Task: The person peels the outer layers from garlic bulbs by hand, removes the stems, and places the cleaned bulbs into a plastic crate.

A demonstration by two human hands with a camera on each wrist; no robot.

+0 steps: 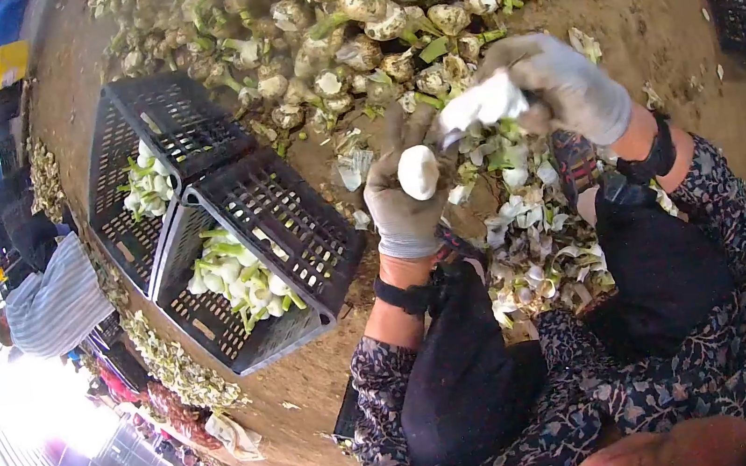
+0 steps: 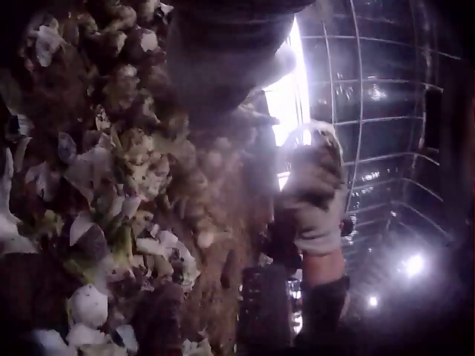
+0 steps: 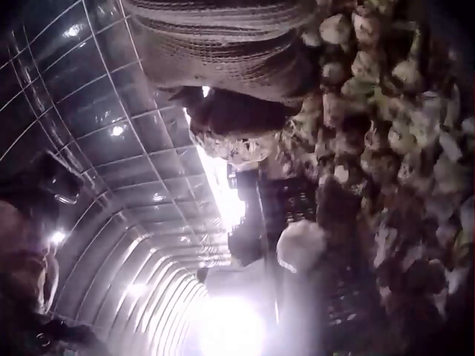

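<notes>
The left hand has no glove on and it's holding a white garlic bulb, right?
Not quite: the left hand wears a pale glove, as the head view shows. It is indeed holding a white garlic bulb.

Bulbs (image 1: 362, 0) lie beyond the peelings (image 1: 541, 253), crates (image 1: 297, 229) left.

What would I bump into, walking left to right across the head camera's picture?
Person in a striped shirt → two black plastic crates → gloved left hand, holding a white garlic bulb → gloved right hand.
</notes>
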